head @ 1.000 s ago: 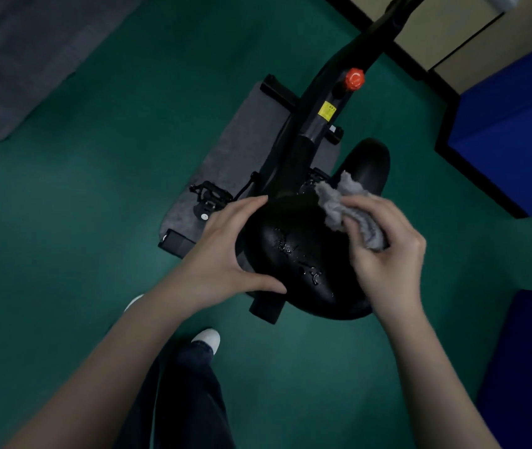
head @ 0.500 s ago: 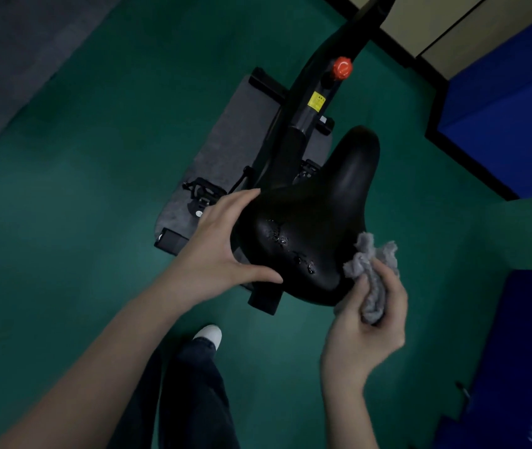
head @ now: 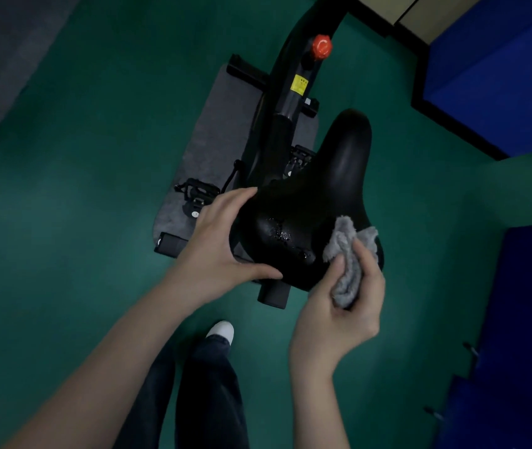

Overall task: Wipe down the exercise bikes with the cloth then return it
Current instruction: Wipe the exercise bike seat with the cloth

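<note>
Right hand (head: 339, 315) pinches bunched, seemingly fleecy cloth (head: 344, 236) at saddle (head: 339, 176).

Your left hand (head: 216, 241) blocks the saddle's (head: 332, 189) left flank; your right hand (head: 348, 299), with the cloth (head: 347, 254), covers its right rear. Its nose and middle lie open from above. The frame (head: 287, 92) rises just beyond; open floor (head: 80, 189) lies to the left.

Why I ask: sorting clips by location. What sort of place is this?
Probably a gym: a black exercise bike standing on a grey floor mat, green flooring, and blue padded mats.
</note>
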### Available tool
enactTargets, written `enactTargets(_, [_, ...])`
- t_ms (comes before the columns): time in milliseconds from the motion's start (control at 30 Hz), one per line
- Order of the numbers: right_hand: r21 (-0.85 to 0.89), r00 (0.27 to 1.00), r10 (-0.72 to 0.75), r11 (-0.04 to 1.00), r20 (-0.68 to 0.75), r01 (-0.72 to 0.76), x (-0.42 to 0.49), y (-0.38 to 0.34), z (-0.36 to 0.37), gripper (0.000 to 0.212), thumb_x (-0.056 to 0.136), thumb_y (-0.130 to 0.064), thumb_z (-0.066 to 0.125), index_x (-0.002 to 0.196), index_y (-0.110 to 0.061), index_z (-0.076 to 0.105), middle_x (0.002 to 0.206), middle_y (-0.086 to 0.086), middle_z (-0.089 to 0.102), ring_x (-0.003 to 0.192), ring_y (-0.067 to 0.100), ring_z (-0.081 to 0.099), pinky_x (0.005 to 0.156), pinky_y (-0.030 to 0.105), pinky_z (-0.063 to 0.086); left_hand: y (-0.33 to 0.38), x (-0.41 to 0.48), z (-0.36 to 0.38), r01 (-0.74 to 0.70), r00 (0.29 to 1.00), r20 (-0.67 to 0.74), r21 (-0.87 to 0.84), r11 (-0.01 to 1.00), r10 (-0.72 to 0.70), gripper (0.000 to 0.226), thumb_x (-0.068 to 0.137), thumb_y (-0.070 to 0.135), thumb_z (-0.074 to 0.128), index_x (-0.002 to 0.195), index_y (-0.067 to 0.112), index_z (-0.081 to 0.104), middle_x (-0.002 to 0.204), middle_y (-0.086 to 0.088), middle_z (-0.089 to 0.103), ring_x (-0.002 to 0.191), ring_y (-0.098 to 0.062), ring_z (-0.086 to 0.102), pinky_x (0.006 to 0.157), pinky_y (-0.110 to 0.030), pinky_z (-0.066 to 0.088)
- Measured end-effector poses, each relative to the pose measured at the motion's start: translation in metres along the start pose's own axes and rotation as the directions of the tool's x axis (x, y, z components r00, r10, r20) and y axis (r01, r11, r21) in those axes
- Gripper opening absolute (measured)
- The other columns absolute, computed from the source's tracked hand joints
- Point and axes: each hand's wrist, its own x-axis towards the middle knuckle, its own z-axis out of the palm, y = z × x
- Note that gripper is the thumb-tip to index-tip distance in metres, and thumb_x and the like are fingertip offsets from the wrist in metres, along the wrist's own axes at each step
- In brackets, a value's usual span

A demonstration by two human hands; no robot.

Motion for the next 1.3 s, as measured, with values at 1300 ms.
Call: enactTargets(1300, [0.607,-0.495,-0.366,0.599,0.788,0.522,0.106,-0.07,0.091,0.013,0.085,-0.012,0.066,0.094,-0.021,0.071,0.097,-0.007,0.073,0.101,0.007,0.064,0.093,0.027,0.046,0.018,-0.045,0.108,-0.075,0.784,-0.433,-0.777,0.625,-0.444,0.069,0.053,0.035,0.079,0.115,0.039,0.051,0.1,0.01,0.066,0.09,0.002,0.064,0.082,-0.018,0.051])
